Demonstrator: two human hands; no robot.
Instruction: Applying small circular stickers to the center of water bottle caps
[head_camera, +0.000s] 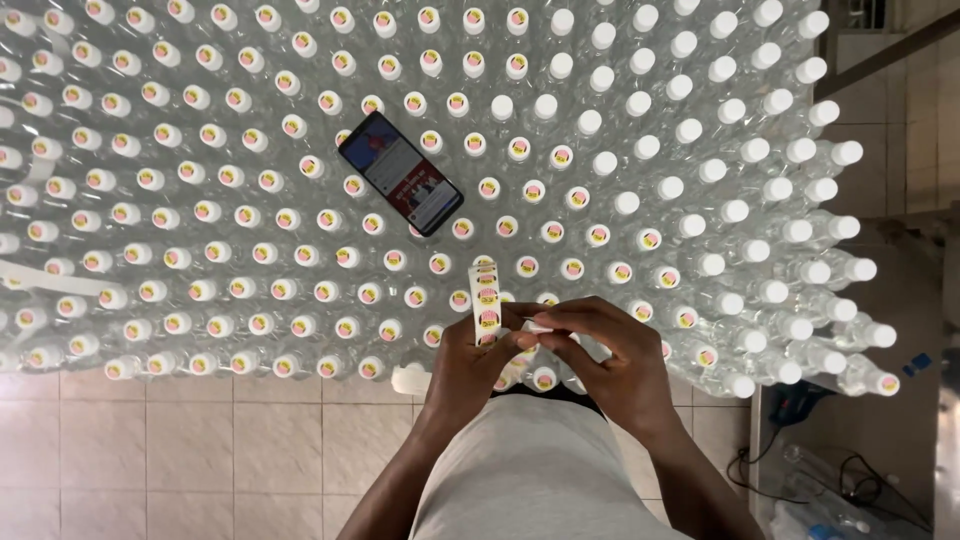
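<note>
1. While both hands meet at six o'clock, the left hand (472, 358) pinches a narrow white strip of round pink-yellow stickers (485, 300), long axis pointing twelve o'clock.
2. The right hand (608, 362) has its fingertips closed on the strip's lower end.
3. Clear plastic bottles with white caps (640, 150) stand packed; a black smartphone (400, 172) lies atop them at eleven o'clock.

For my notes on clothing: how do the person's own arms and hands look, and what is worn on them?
Both forearms are bare, no sleeves in view. The left hand and right hand wear no gloves; I see no rings, watch or bracelet. The fingers are uncovered. A light grey shirt covers the torso.
</note>
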